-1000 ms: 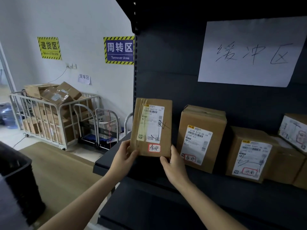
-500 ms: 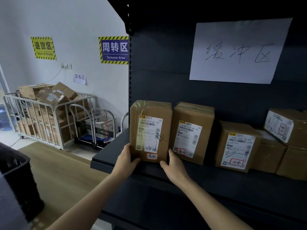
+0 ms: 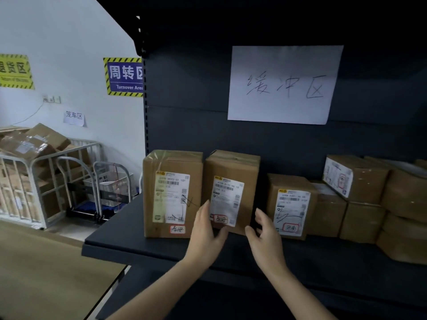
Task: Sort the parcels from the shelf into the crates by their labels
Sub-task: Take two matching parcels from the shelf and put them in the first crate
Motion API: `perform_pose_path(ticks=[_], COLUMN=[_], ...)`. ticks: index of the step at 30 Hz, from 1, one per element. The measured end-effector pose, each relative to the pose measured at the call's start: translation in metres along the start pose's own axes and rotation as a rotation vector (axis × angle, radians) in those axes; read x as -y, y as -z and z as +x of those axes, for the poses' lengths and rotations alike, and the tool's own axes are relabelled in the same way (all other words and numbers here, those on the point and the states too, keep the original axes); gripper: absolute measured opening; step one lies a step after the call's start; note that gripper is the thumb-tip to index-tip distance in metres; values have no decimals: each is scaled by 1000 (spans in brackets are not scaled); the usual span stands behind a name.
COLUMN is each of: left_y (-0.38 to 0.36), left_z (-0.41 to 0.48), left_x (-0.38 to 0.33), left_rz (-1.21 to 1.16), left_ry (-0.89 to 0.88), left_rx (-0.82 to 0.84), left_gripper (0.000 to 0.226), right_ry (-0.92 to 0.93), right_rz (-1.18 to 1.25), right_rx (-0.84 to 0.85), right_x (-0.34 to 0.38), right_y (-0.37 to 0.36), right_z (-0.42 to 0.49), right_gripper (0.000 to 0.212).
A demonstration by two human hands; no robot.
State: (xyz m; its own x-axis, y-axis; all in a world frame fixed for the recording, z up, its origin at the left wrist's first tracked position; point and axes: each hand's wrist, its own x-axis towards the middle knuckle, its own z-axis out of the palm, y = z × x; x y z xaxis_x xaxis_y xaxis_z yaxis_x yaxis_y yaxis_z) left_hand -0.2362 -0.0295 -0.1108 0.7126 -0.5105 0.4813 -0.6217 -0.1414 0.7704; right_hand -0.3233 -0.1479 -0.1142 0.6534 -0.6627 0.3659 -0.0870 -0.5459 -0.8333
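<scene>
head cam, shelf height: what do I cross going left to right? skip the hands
roll cage → hand trolley → leftmost parcel → second parcel → third parcel → plain box → stacked parcels

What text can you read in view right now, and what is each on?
"缓冲区": handwritten white paper sheet on the dark shelf back.
"周转区", "Turnover Area": blue hazard-bordered wall sign, right edge hidden.
"退货区": yellow wall sign; small print blurred.
"笼车区": small white wall note.
White shipping labels on brown cardboard parcels: too blurred to read reliably.
</scene>
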Motion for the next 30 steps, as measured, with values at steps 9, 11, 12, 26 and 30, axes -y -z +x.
perform_pose_path(ticks=[9,11,12,26,30], left_y=[-26,-26,-26,-3,24], left_z=[51,59,61,-4,-28], left_x=[12,16,17,7,23], left_rz=[-128,-178,-201,-136,168], left_ry=[411,466,477,252,155], left_rx=[69,80,86,67,-40], left_gripper=[90,86,83,78,76], right_ry=[-137,-143,-146,-72,-54], right_rz=[-29,-23,-17,115,81], right_rx=[124,147,158,215,242], right_x=[-13,-13,-14,-21,-26], right_y=[-1,-3,-4,-7,-5], right_z=[28,33,35,32,34], right_gripper=[64,63,63,56,59])
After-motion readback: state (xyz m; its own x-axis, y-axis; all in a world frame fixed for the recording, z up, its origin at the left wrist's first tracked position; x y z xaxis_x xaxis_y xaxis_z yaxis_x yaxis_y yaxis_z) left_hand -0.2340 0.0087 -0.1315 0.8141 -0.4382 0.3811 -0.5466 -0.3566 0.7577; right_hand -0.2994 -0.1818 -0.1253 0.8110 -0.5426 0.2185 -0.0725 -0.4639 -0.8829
